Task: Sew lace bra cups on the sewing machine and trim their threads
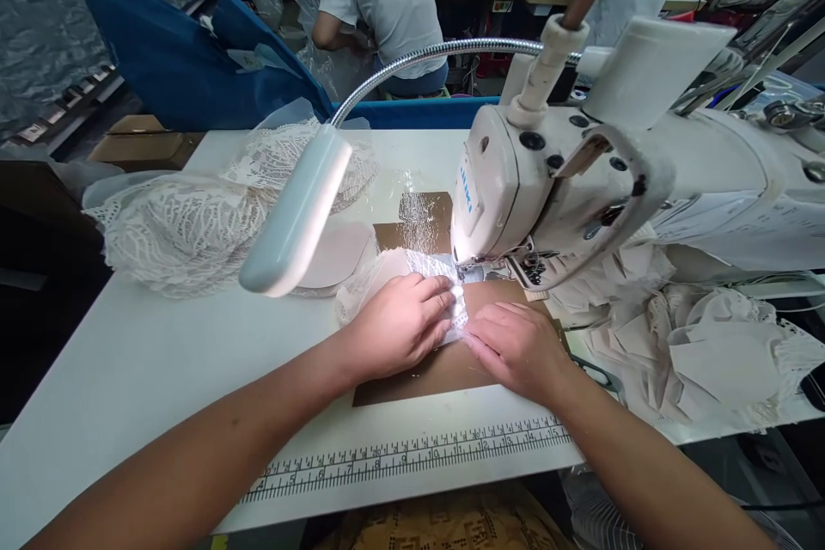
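Note:
A white lace fabric piece (422,264) lies on the brown plate (473,367), with its far edge by the needle area of a white sewing machine (496,180). My left hand (403,322) rests on the lace, its fingers flat and slightly bent, pointing toward the presser foot. Just in front of the needle, my right hand (516,352) pinches the near right edge of the same lace between thumb and fingers. Both hands are close together, a short gap apart. The left fingers cover part of the lace, and the needle tip is too small to make out.
A lamp (296,215) on a bendy metal arm hangs over the table's left half. Lace pieces (186,228) are piled behind it. More cut pieces (715,352) heap up on the right. A printed ruler (406,460) runs along the front edge. A person (390,4) sits beyond.

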Action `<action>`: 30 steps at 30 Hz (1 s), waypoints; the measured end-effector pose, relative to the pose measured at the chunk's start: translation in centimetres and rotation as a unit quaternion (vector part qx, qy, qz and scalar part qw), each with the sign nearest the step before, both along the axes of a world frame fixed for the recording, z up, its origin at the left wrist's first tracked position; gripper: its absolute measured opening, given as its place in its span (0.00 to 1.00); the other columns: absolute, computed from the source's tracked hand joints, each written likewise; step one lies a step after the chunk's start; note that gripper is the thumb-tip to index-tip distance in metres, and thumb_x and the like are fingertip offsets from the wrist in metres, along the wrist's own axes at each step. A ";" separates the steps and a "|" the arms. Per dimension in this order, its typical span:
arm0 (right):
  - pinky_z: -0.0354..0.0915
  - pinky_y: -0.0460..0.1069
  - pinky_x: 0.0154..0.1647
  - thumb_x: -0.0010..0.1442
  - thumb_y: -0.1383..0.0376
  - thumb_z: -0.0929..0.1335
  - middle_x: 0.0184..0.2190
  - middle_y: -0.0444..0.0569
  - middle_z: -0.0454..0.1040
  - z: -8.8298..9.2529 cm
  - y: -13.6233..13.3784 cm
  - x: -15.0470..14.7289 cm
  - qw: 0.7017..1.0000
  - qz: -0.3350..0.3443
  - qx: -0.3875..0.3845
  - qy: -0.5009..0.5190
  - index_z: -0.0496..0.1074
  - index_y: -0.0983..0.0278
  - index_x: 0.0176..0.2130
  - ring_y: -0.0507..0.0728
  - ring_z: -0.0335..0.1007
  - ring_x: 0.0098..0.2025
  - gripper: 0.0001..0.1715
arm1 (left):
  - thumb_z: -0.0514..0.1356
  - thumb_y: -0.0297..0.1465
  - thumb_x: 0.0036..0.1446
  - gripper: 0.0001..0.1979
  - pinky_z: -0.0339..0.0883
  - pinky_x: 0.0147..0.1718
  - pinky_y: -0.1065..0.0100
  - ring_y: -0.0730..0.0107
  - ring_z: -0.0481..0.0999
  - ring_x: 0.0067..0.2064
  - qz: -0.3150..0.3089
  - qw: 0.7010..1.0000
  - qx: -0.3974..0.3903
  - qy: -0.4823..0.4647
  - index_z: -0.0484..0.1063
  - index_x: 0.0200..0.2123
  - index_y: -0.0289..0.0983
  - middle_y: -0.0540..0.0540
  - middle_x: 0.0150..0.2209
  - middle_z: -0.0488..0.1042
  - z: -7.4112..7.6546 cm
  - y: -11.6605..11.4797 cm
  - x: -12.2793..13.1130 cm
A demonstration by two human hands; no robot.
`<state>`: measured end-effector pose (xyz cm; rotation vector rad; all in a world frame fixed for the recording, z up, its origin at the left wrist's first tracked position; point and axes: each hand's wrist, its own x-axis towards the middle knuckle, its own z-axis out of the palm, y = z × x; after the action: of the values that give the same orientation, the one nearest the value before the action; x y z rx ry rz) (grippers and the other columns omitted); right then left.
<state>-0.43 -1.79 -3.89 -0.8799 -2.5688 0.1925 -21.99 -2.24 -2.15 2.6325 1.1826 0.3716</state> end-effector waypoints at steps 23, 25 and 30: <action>0.55 0.49 0.32 0.60 0.73 0.62 0.30 0.47 0.75 -0.1 0.3 0.0 0.998 -0.033 0.046 -0.039 0.76 0.65 0.43 0.53 0.63 0.29 0.16 | 0.49 0.28 0.65 0.19 0.67 0.43 0.55 0.54 0.69 0.47 -0.027 0.995 0.073 0.057 0.69 0.56 0.30 0.37 0.58 0.69 -0.4 1.2 -0.7; 0.55 0.49 0.31 0.59 0.74 0.62 0.30 0.47 0.75 -0.1 0.3 -0.1 0.996 -0.050 0.041 -0.061 0.75 0.64 0.45 0.54 0.63 0.29 0.18 | 0.50 0.26 0.63 0.19 0.66 0.44 0.54 0.53 0.70 0.48 -0.023 0.995 0.082 0.057 0.69 0.55 0.30 0.36 0.57 0.69 -0.5 1.4 -0.8; 0.53 0.50 0.26 0.59 0.73 0.62 0.28 0.48 0.75 0.0 0.4 -0.8 0.989 -0.089 0.041 -0.111 0.74 0.64 0.50 0.55 0.65 0.29 0.22 | 0.53 0.22 0.59 0.21 0.66 0.47 0.53 0.52 0.70 0.49 -0.004 0.994 0.087 0.065 0.68 0.56 0.28 0.34 0.55 0.71 -0.7 1.8 -0.9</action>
<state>-1.19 -1.37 -3.88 -1.1501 -2.6570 -0.0687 -22.88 -0.47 -2.84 2.8492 1.2305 0.3188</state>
